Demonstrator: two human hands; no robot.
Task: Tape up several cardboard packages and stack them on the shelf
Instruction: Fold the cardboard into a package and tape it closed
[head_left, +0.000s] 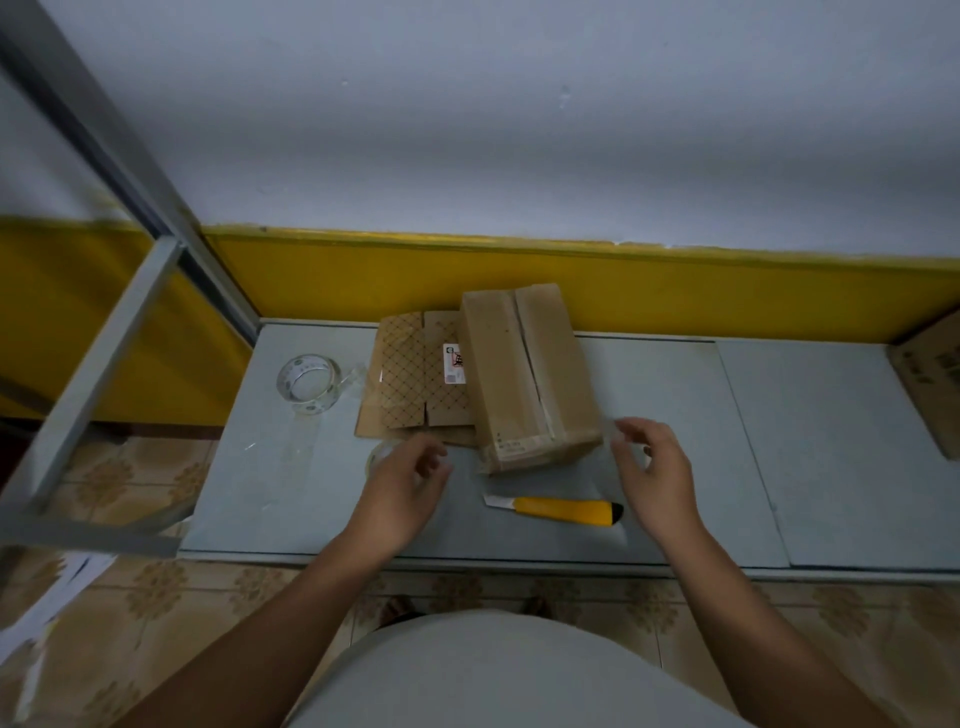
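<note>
From left: a grey metal frame (104, 322) is standing at the edge. A clear tape roll (307, 384) is lying on the grey-blue shelf board (675, 441), then a flat patterned cardboard (410, 374) w/ the brown cardboard box (524, 374) touching its right side, and a 2nd box (930, 384) is showing at far right. The left hand (410, 483) and right hand (657, 467) are hovering either side of the box's near end, fingers curled, thumb & forefinger close, but I cannot tell if they are pinching anything; a yellow cutter (556, 512) is lying between them. Behind, a grey wall is running over a yellow band (675, 291), w/ tiled floor (156, 587) below.
</note>
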